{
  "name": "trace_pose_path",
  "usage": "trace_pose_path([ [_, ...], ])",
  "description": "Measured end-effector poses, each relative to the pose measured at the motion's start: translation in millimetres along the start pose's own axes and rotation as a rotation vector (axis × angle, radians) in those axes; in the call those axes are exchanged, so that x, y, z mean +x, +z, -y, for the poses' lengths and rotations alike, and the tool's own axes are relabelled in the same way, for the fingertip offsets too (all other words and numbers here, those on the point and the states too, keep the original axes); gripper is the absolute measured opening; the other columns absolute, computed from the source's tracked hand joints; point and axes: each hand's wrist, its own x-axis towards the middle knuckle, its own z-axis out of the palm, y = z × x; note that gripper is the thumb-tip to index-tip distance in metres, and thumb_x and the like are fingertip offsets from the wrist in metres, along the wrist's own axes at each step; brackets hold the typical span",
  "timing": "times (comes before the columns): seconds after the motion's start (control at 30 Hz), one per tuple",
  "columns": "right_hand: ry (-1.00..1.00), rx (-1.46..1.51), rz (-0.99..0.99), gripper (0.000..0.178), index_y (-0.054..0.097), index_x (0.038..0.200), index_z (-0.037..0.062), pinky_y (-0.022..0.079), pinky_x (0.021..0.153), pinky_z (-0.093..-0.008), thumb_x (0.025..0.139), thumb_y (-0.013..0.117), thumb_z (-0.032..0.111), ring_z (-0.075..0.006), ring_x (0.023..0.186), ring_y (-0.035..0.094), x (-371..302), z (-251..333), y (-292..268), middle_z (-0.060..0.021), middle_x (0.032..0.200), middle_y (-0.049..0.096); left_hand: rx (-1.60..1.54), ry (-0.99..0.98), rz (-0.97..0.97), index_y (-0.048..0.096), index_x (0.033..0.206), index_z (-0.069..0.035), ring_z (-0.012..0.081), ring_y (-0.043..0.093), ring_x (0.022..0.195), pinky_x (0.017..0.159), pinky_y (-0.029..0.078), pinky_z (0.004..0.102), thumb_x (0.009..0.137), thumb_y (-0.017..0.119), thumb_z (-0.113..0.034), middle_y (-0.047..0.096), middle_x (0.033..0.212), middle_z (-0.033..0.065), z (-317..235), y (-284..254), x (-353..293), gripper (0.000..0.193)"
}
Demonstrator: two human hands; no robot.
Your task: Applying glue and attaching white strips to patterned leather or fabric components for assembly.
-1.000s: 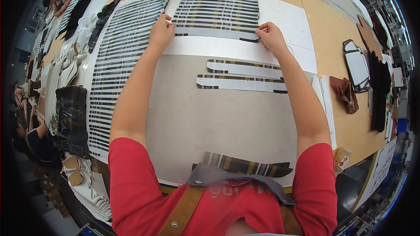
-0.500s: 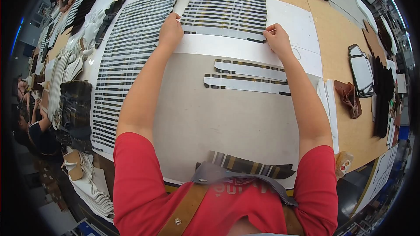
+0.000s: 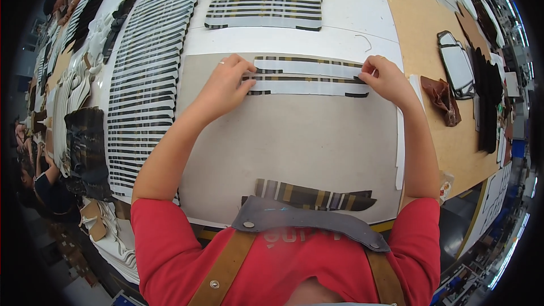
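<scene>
Two checked fabric strips, each with a white band, lie one nearer than the other on a grey board [image 3: 283,141]. My left hand [image 3: 228,84] is at their left ends, thumb apart from the fingers. Its fingertips touch the end of the farther strip [image 3: 314,67], and its thumb is over the nearer strip [image 3: 311,87]. At the farther strip's right end, my right hand [image 3: 388,79] pinches the corner between thumb and finger. Beyond them lies a block of overlapping similar strips [image 3: 265,1]. A longer column of such strips [image 3: 147,85] runs along the left.
Close to my body lie loose checked fabric pieces [image 3: 309,194]. On the right side are a brown crumpled piece [image 3: 441,101], a black-edged clear case [image 3: 456,65] and dark stacked material [image 3: 487,113]. White stacks [image 3: 73,93] stand left, where other people work.
Both hands have left the far block of strips and come back toward me, onto the two strips on the board. The whole view has shifted slightly.
</scene>
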Motion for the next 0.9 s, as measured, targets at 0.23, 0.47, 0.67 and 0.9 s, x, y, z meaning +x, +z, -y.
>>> trace_pose_path([
  [0.23,0.102,0.118,0.022,0.02,0.054,0.092,-0.0006,0.045,0.069,-0.0302,0.079,0.065,0.01,-0.0182,0.075,0.053,-19.1,-15.4,16.5,-0.0092,0.083,0.056,-0.147,-0.093,0.033,0.057,0.102,-0.002,0.0221,0.053,0.089,0.08,0.045,0.032,0.081,0.063,-0.007,0.053,0.097,0.0089,-6.1,7.4,-0.8,0.022],
  [0.47,0.05,0.209,-0.068,0.02,0.054,0.093,0.0001,0.045,0.07,-0.0319,0.08,0.064,0.011,-0.0203,0.076,0.054,-24.8,-26.6,27.3,-0.0105,0.083,0.058,-0.196,-0.215,0.118,0.056,0.094,-0.002,0.0119,0.044,0.072,0.067,0.04,0.0245,0.081,0.062,-0.005,0.051,0.085,0.0027,-9.7,5.6,-4.2,0.015],
  [0.67,0.071,0.421,-0.137,0.018,0.054,0.095,0.0008,0.043,0.066,-0.0277,0.083,0.061,0.012,-0.014,0.071,0.05,-32.4,-26.2,32.0,-0.0038,0.076,0.053,-0.364,-0.221,0.012,0.057,0.093,-0.003,0.008,0.043,0.068,0.064,0.037,0.0209,0.083,0.06,-0.005,0.052,0.08,-0.0006,-5.2,11.5,-7.6,0.01],
  [0.9,0.139,0.398,-0.142,0.018,0.057,0.1,0.0009,0.041,0.062,-0.0259,0.084,0.057,0.01,-0.0106,0.065,0.046,-16.8,-39.2,12.5,-0.0004,0.072,0.05,-0.319,-0.284,-0.099,0.054,0.1,-0.002,0.0127,0.043,0.062,0.061,0.04,0.0265,0.085,0.058,-0.006,0.049,0.07,0.0029,-14.2,22.3,11.7,0.016],
])
